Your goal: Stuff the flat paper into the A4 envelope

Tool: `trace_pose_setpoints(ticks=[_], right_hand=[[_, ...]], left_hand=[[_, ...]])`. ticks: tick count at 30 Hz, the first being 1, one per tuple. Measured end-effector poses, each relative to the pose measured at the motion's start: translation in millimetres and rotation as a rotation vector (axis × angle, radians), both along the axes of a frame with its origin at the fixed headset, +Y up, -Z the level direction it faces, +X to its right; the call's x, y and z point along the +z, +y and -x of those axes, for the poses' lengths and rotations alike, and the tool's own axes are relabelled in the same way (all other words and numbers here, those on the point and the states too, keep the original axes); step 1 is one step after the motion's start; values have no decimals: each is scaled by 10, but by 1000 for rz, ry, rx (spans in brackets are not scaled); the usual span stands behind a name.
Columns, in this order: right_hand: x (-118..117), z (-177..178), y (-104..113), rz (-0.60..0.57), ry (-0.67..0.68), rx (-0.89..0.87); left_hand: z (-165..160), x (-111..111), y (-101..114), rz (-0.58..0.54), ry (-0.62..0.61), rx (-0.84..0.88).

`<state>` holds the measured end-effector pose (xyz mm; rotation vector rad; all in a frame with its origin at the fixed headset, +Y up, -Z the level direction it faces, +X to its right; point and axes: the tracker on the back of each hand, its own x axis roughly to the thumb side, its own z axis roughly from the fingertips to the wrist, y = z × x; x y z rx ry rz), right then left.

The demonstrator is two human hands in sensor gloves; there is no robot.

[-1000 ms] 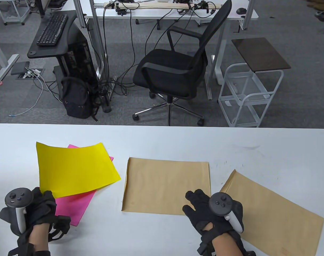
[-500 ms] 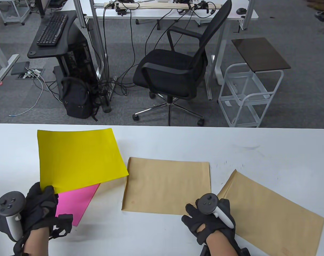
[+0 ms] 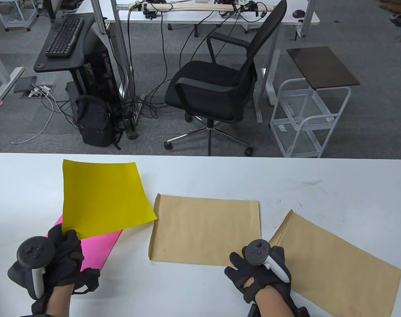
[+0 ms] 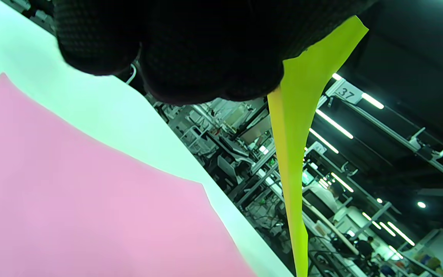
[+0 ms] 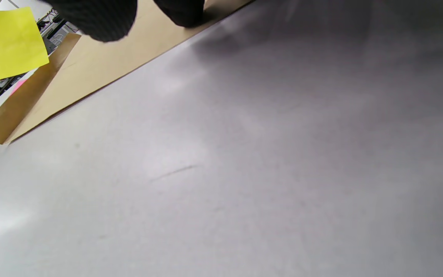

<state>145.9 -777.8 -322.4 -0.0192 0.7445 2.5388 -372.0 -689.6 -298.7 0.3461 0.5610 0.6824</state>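
My left hand (image 3: 60, 254) pinches the near corner of a yellow paper sheet (image 3: 104, 196) and holds it lifted above the table; the sheet also shows in the left wrist view (image 4: 294, 154). A pink sheet (image 3: 94, 247) lies flat under it. A brown A4 envelope (image 3: 205, 229) lies in the middle of the table. My right hand (image 3: 253, 272) rests with its fingers at the envelope's near right corner. In the right wrist view the fingertips (image 5: 102, 19) lie on the envelope (image 5: 102, 65).
A second brown envelope (image 3: 336, 264) lies tilted at the right of the white table (image 3: 319, 185). Beyond the far edge stand a black office chair (image 3: 220, 86) and a white cart (image 3: 306, 115).
My left hand has lifted the yellow sheet off the pink one and carried it right toward the middle envelope. My right hand drew back to the envelope's near right corner, and the envelope shifted slightly.
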Motion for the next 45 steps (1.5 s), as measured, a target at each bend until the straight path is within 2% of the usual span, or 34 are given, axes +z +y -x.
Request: trace_pose_setpoints(ticks=[6,14,25,29,36,45], right_hand=[[-2,2,-4,1,0,-1],[-3,2,-9,4,-1,-3],[-4,2,-15,6,-1,-2],[-3,3,-17,7,0,-1],[-4,4,-21,11,2,-1],[-5,0,-24,12,1,-4]], left_hand=[[-129,-46,-5,-14,-11,-121],[-202,-83,-26,-13,-64,-123],[44,-106,-91,38,-169,61],[150,-133,-125,113,-244,132],[319,-154,-188,229,-275,225],[402,-154,-217,263,-299,271]])
